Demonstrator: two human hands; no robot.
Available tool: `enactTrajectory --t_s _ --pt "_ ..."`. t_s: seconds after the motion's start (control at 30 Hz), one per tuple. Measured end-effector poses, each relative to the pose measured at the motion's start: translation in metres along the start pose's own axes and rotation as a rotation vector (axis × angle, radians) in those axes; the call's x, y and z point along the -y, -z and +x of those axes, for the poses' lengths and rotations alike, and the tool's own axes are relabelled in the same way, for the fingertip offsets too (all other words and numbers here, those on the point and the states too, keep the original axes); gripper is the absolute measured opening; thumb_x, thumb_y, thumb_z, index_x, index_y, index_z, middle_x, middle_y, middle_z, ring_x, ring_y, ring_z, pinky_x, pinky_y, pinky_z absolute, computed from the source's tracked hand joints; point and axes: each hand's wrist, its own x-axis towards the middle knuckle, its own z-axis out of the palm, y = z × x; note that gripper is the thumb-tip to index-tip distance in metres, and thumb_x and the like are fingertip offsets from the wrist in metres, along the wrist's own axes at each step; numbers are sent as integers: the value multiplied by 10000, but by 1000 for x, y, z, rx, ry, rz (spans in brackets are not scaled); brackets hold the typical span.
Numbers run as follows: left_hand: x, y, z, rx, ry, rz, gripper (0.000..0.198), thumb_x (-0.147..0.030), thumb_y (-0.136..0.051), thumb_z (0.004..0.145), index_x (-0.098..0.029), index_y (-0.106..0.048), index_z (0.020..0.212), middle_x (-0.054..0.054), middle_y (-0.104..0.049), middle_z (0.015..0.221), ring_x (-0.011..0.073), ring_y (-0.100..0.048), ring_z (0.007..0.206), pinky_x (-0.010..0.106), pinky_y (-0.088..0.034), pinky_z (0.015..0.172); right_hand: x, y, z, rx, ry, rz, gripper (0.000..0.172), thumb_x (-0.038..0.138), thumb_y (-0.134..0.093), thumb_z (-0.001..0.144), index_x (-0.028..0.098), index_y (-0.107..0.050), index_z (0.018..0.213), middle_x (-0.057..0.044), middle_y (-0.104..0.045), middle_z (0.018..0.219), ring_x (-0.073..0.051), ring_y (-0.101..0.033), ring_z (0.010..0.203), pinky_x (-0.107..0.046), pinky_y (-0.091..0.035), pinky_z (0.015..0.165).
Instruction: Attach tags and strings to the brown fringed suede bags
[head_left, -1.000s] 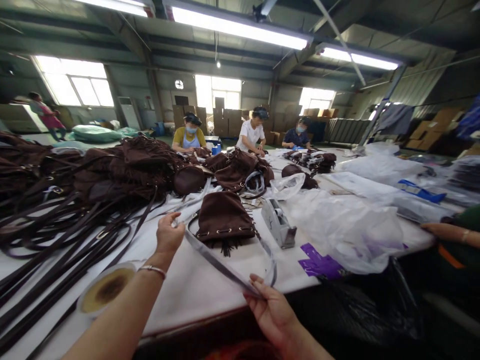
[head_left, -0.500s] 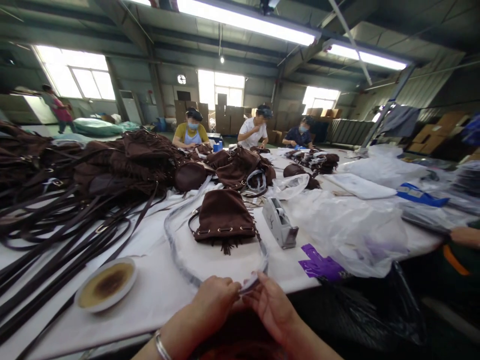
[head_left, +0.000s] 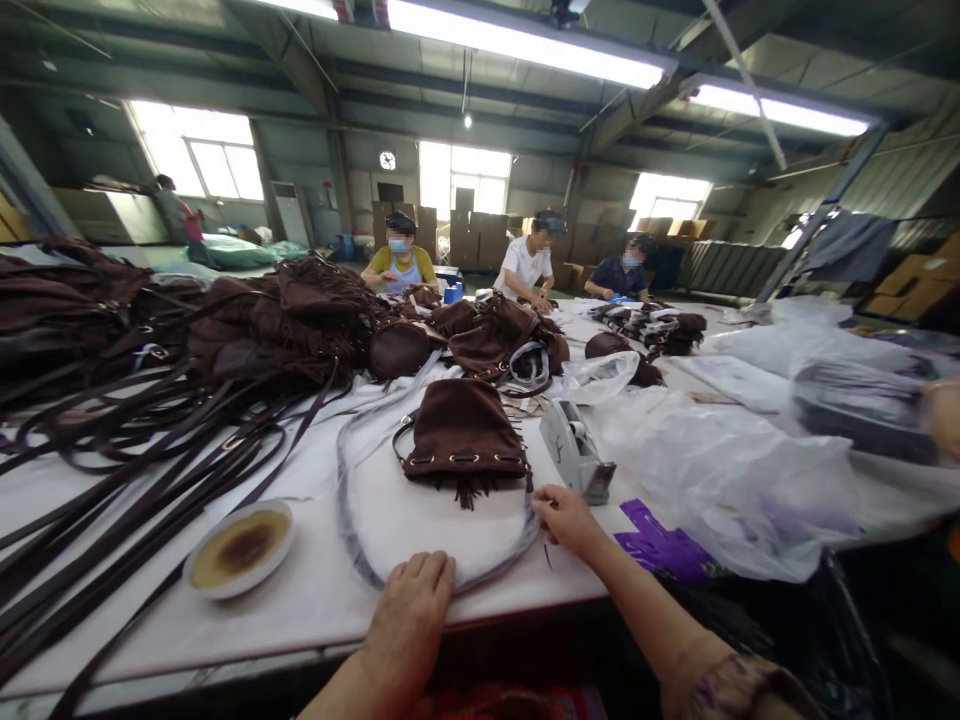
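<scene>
A dark brown fringed bag (head_left: pixel 466 430) lies on the white tabletop in front of me, its row of metal eyelets facing me. Its long strap (head_left: pixel 347 520), wrapped in a clear film, loops towards the table's near edge. My left hand (head_left: pixel 412 610) is closed over the near part of this loop, fingers together, with the fingertips partly hidden. On the loop's right side, just below the bag's corner, my right hand (head_left: pixel 568 517) pinches the wrapped strap. A grey tape dispenser (head_left: pixel 576 455) stands right behind my right hand.
A heap of brown bags (head_left: pixel 292 310) and loose straps covers the left side. A dish with yellowish contents (head_left: pixel 241 548) sits near the front. Clear plastic bags (head_left: pixel 735 480) and a purple piece (head_left: pixel 660 540) lie right. Several co-workers sit across; a blurred hand (head_left: pixel 945 415) shows far right.
My hands have moved apart: the right went up along the strap towards the bag, the left down onto the near loop. The strap's near part now lies lower. A dark wrapped bundle has appeared at right.
</scene>
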Motion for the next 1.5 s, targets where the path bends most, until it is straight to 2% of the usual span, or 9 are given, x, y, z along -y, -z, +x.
enactTrajectory --t_s 0.2,0.33,0.43,0.53,0.73,0.97,1.23,1.37,1.5 --pt "-20 23 35 117 38 -217 353 -439 -531 871 -173 -654 1068 128 -658 1035 273 -625 961 384 -489 857 0 -4 4 -83 199 -323 87 134 -605 677 192 -654 635 -27 -639 716 -184 -564 739 -302 -416 741" --pt "-40 11 64 194 65 -166 273 -391 -589 797 -179 -677 946 123 -687 975 293 -662 917 381 -503 796 2 -6 1 -100 219 -396 114 121 -570 707 179 -665 683 -45 -640 726 -201 -575 739 -315 -430 742" --pt "-44 -2 76 208 56 -143 203 -282 -595 757 -198 -677 923 111 -699 954 299 -673 912 384 -515 782 8 -4 -3 -87 359 -537 310 56 -532 716 180 -703 942 -96 -665 987 -227 -592 940 -326 -434 858" --pt "-42 -10 81 124 34 -80 249 -133 -556 750 -177 -664 970 142 -670 1054 276 -668 944 357 -521 804 21 -2 -8 27 525 -776 529 12 -527 700 244 -655 1158 -114 -568 1304 -264 -527 1139 -348 -398 941" --pt "-29 -10 78 -59 19 106 399 -1 -349 845 -205 -648 1012 120 -654 1021 239 -655 885 346 -522 775 43 -6 0 366 678 -1087 278 78 -538 736 205 -679 939 -84 -665 989 -223 -584 832 -300 -427 709" --pt "-2 9 62 -109 22 -223 319 -326 -581 864 -223 -606 1166 102 -669 1118 255 -632 1017 358 -512 891 39 -15 12 100 668 -829 163 63 -532 749 172 -647 784 -71 -637 873 -198 -580 804 -290 -429 714" --pt "6 1 58 4 -179 75 196 -121 -489 902 -200 -665 933 83 -657 982 260 -580 934 383 -486 798 17 2 -3 138 711 -426 342 66 -493 786 201 -661 1051 -86 -621 1132 -189 -593 1007 -305 -475 874" --pt "3 -6 50 14 -113 33 233 -81 -488 874 -203 -652 987 75 -636 1021 240 -564 951 357 -475 813 -5 7 -7 -92 479 -373 254 160 -510 837 178 -647 1050 -89 -654 1004 -179 -601 768 -355 -496 790" --pt "-5 -5 49 23 -107 5 242 -81 -470 872 -202 -646 985 79 -627 1011 243 -556 945 360 -467 807 -13 3 -6 -1 355 -335 201 264 -599 830 185 -667 1002 -65 -672 964 -174 -613 743 -330 -495 749"
